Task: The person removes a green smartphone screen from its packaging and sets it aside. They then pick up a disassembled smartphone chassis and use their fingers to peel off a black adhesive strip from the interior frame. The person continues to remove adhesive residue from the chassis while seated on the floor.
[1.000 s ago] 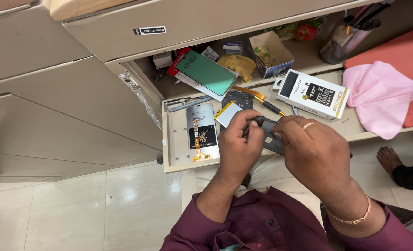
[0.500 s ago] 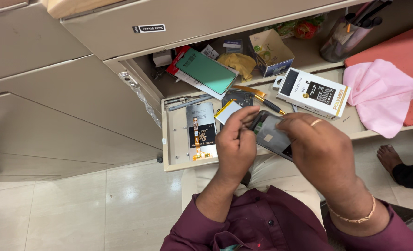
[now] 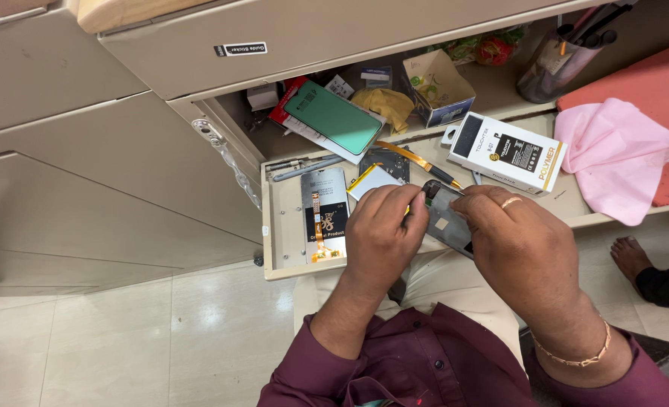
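Both hands grip the opened phone (image 3: 446, 220) over the lap: left hand (image 3: 383, 230) clasps its near end, right hand (image 3: 526, 249) pinches the top edge. Just beyond, the pulled-out drawer (image 3: 282, 226) holds a white box (image 3: 506, 153) and green-screened phone (image 3: 333, 117).

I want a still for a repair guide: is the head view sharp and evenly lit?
Head view: the left hand, right hand and dark phone body between them look sharp; light is soft and even, with a dim patch on the cabinet panel at left; faint glare on the floor tiles; the edges bow slightly.
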